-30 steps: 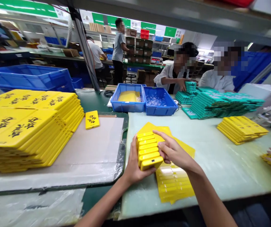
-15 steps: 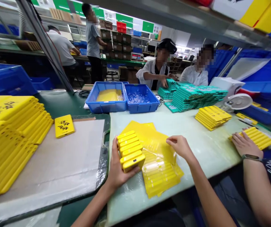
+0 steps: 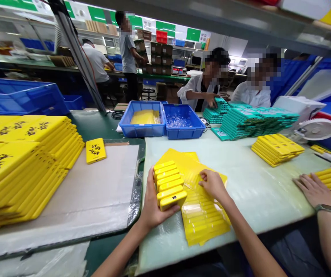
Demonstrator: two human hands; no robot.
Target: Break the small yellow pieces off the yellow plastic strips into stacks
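My left hand (image 3: 156, 211) is wrapped round a row of several yellow power banks (image 3: 169, 181), standing on edge side by side. A small dark port shows on the end of the nearest one. Just right of them, my right hand (image 3: 214, 185) is closed in a pinch over yellow film sheets (image 3: 204, 215). Whatever lies between its fingertips is too small to make out. The sheets overlap on the pale table mat, glossy and marked in strips. My left hand and the power banks cover part of their left side.
Stacked yellow power banks (image 3: 24, 165) fill the left; a single one (image 3: 95, 151) lies nearby. Behind the mat stand a blue bin (image 3: 142, 130) and a second blue bin (image 3: 184, 132). Teal boxes (image 3: 240, 121) and another yellow stack (image 3: 276, 148) are right. A co-worker's hand (image 3: 318, 190) rests on yellow pieces.
My right hand has moved left over the film sheets, closer to the power banks. My left hand keeps its hold. The whole view has turned slightly left.
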